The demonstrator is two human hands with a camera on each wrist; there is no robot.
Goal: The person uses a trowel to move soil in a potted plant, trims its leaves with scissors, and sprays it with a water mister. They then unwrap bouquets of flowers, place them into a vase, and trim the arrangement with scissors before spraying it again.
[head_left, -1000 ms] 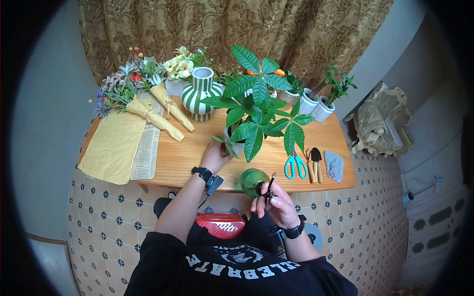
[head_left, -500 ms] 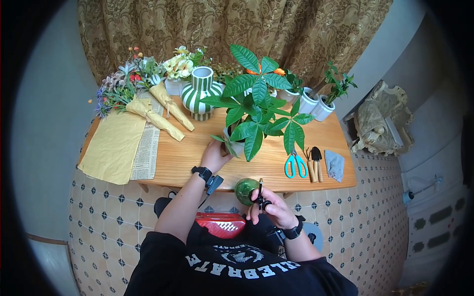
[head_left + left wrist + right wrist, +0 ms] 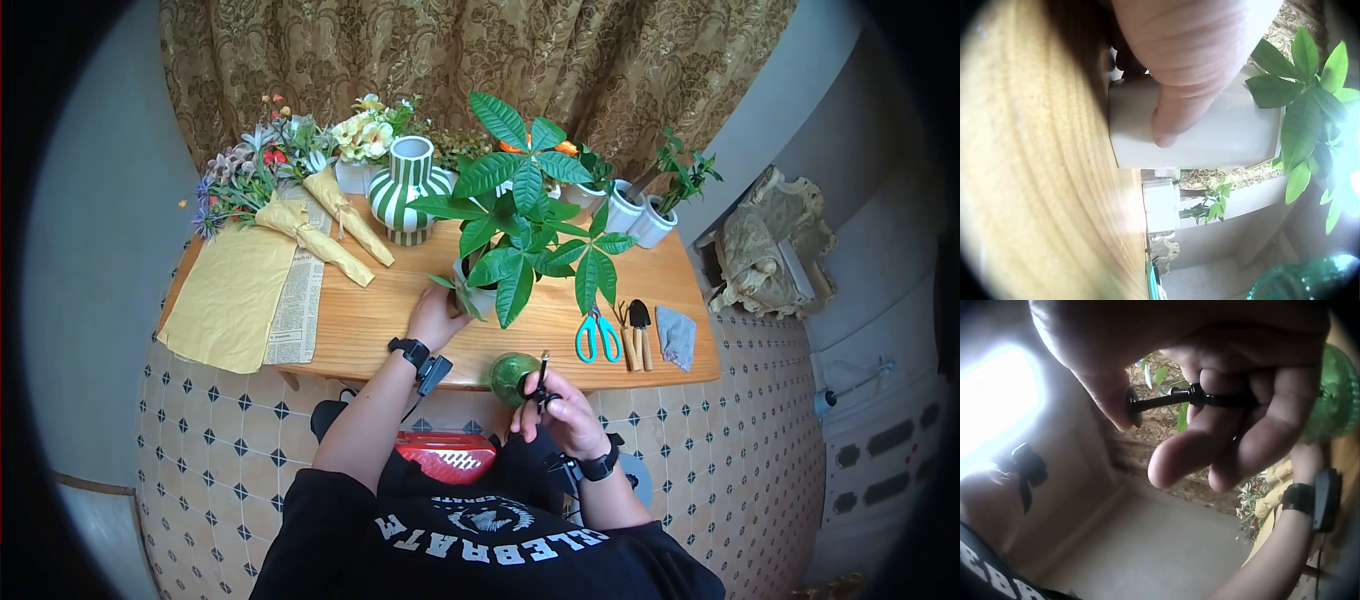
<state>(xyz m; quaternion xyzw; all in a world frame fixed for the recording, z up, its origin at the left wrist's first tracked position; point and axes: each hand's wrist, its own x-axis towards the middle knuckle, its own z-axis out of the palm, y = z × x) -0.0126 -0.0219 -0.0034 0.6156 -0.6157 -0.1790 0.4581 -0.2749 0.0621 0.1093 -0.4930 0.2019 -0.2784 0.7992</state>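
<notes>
My left hand (image 3: pixel 438 318) holds a white plant pot (image 3: pixel 1210 140) on the wooden table, its thumb lying flat along one side in the left wrist view; the fingers behind are mostly hidden. From that pot grows a plant (image 3: pixel 512 262) with broad green leaves. Over the table's front edge, my right hand (image 3: pixel 568 418) grips a green spray bottle (image 3: pixel 507 376) by its black pump head. In the right wrist view, fingers curl around the black neck and the thumb is at the disc-shaped end of the plunger (image 3: pixel 1160 402). The bottle leans toward the plant.
Teal scissors (image 3: pixel 598 338), small garden tools (image 3: pixel 640 335) and a grey cloth (image 3: pixel 677 336) lie at right. A striped vase (image 3: pixel 410 195), wrapped bouquets (image 3: pixel 315 240) and brown paper (image 3: pixel 230 300) occupy the left. Small white pots (image 3: pixel 655 222) stand behind. A red stool (image 3: pixel 447 457) is below.
The right hand and spray bottle shifted slightly left and toward the body, then back to the right and forward. The left hand and plant pot stay in place.
</notes>
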